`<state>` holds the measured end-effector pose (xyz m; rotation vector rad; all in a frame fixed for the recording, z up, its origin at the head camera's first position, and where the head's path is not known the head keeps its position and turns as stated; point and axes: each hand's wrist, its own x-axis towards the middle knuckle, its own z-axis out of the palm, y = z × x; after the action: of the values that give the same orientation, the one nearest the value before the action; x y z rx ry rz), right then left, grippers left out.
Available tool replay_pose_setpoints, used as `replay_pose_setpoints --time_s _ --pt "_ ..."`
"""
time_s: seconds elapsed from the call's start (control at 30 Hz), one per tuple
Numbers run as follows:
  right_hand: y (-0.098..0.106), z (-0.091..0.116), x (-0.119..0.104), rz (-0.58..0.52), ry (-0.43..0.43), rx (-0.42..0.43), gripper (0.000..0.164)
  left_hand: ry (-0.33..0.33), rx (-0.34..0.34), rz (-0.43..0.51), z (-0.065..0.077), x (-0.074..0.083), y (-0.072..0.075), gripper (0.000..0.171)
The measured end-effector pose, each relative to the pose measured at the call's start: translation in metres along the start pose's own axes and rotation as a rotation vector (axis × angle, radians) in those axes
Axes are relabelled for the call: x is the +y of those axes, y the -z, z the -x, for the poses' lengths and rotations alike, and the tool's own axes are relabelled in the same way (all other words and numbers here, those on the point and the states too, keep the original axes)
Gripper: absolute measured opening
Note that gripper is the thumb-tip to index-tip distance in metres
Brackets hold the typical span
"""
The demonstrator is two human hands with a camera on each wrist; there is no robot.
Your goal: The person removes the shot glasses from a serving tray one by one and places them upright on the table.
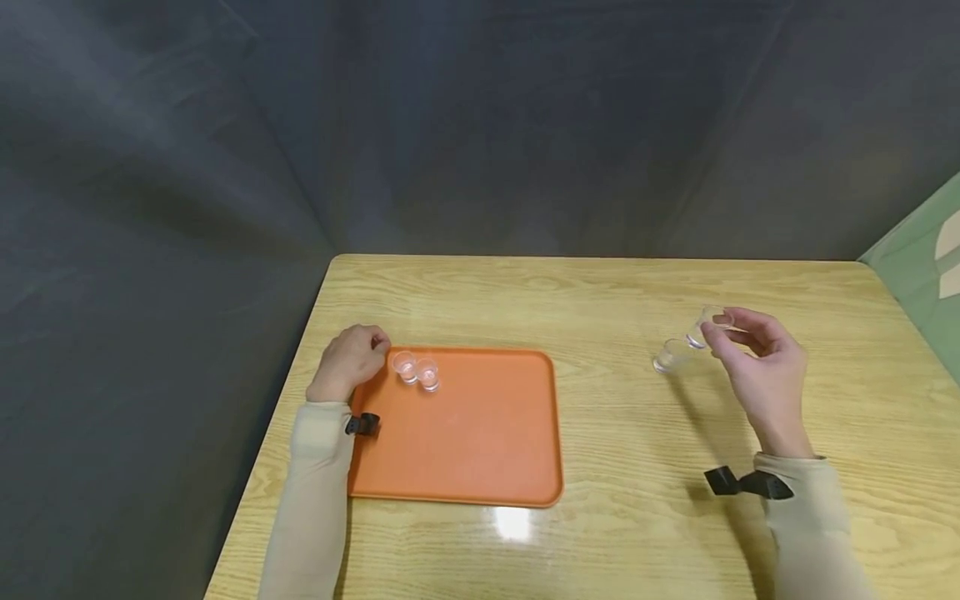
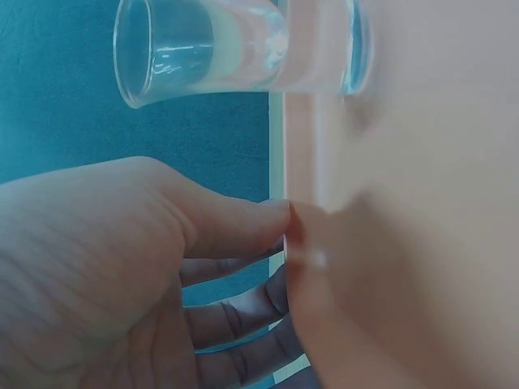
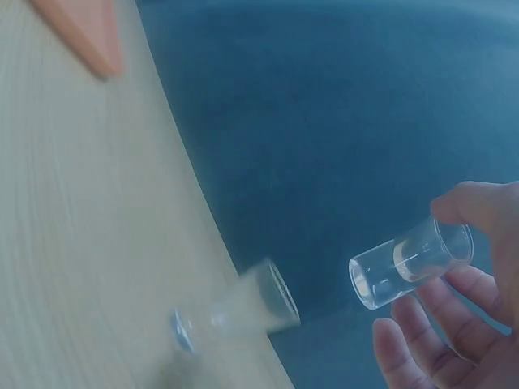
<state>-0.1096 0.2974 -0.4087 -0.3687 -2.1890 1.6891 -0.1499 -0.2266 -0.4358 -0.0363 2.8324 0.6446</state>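
My right hand pinches a clear shot glass near its rim, thumb on one side and fingers on the other, with the glass raised off the table. Just left of it, a second shot glass stands upright on the wood. At the far left corner of an orange tray, my left hand holds the rim between thumb and fingers; some fingertips are hidden behind the edge. Two more shot glasses, a left one and a right one, stand side by side on the tray near that hand.
The tray lies on the left part of a wooden table. A dark curtain hangs behind the table's far edge and along the left. Green material with pale patches shows at the right edge.
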Motion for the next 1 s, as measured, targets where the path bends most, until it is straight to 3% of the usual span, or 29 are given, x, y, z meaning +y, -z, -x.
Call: replay_pose_setpoints --time_s 0.3,0.5,0.7,1.0 --pt "0.028 -0.01 0.022 -0.033 -0.117 0.021 0.032 -0.008 0.024 -0.002 0.001 0.002 -0.001 0.027" --pt "0.04 -0.012 0.042 -0.037 -0.153 -0.074 0.035 -0.006 0.03 -0.006 0.001 0.002 -0.001 0.026" --pt "0.042 -0.013 0.055 -0.109 -0.164 -0.135 0.037 -0.005 0.031 -0.007 0.001 0.002 -0.001 0.027" --pt "0.04 -0.014 0.06 0.059 -0.193 -0.143 0.032 0.001 0.028 0.003 0.003 0.003 -0.001 0.027"
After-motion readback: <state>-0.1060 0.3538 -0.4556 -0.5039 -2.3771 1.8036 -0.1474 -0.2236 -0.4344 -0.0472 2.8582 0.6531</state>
